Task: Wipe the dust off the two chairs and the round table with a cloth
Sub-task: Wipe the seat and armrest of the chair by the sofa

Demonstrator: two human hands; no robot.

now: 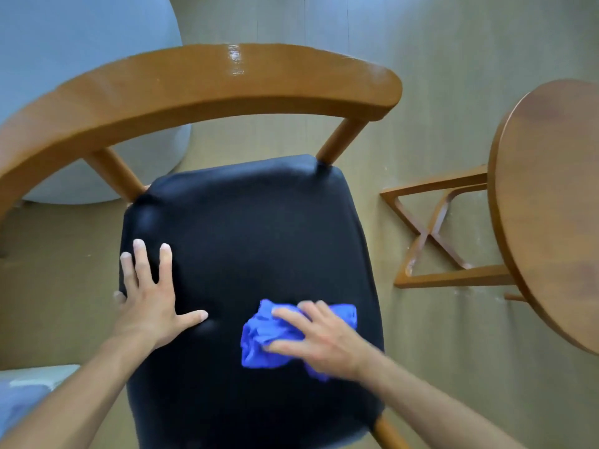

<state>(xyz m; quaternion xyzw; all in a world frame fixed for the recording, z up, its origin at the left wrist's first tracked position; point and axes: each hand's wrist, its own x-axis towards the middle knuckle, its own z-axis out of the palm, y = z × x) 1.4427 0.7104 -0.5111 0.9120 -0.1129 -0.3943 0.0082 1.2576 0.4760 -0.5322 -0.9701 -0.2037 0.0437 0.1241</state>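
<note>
A wooden chair with a curved backrest (pixel 201 82) and a black padded seat (pixel 252 228) fills the middle of the view. My left hand (pixel 149 290) lies flat on the seat's left side with its fingers spread. My right hand (pixel 317 338) presses a crumpled blue cloth (pixel 262 338) onto the front right part of the seat, fingers lying over the cloth. The round wooden table (pixel 551 205) stands at the right edge, its crossed wooden base (pixel 434 234) on the floor beside the chair. Only one chair is in view.
A pale blue rounded piece of furniture (pixel 64 59) stands behind the chair at the upper left. Another light blue surface (pixel 22 393) shows at the lower left edge. Wood-look flooring (pixel 437 43) lies between chair and table.
</note>
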